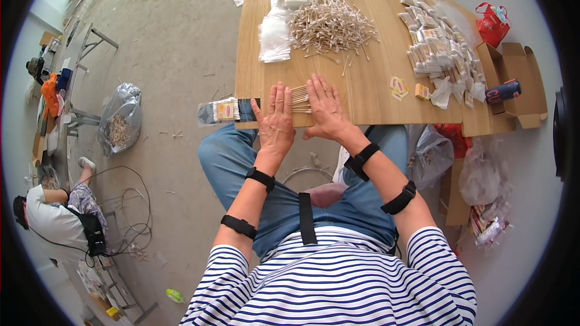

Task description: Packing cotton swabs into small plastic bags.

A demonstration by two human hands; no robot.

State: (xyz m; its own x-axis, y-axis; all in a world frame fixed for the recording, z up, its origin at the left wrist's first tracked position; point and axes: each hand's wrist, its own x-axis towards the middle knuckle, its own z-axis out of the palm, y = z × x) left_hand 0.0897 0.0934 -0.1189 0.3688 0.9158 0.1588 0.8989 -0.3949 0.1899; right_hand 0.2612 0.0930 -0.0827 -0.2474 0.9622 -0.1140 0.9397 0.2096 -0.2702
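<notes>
At the near edge of the wooden table, my left hand point(276, 122) and my right hand point(327, 110) lie flat with fingers stretched away from me. A small row of cotton swabs point(299, 98) lies between them, its sticks running crosswise and its ends at my fingers. Part of the row is hidden under the hands. Left of my left hand, a clear bag of cotton swabs with a yellow label point(226, 110) juts past the table's left edge, beside a dark flat piece. Beyond my hands spreads a heap of loose cotton swabs point(332, 24), with clear plastic bags point(275, 41) stacked on its left.
Filled swab packs point(436, 48) are piled at the table's right, near yellow cards point(399, 87). Past them stand an open cardboard box point(524, 87), a blue can point(503, 92) and a red bag point(493, 26). A plastic sack point(122, 119) rests on the floor; a co-worker point(63, 220) sits at left.
</notes>
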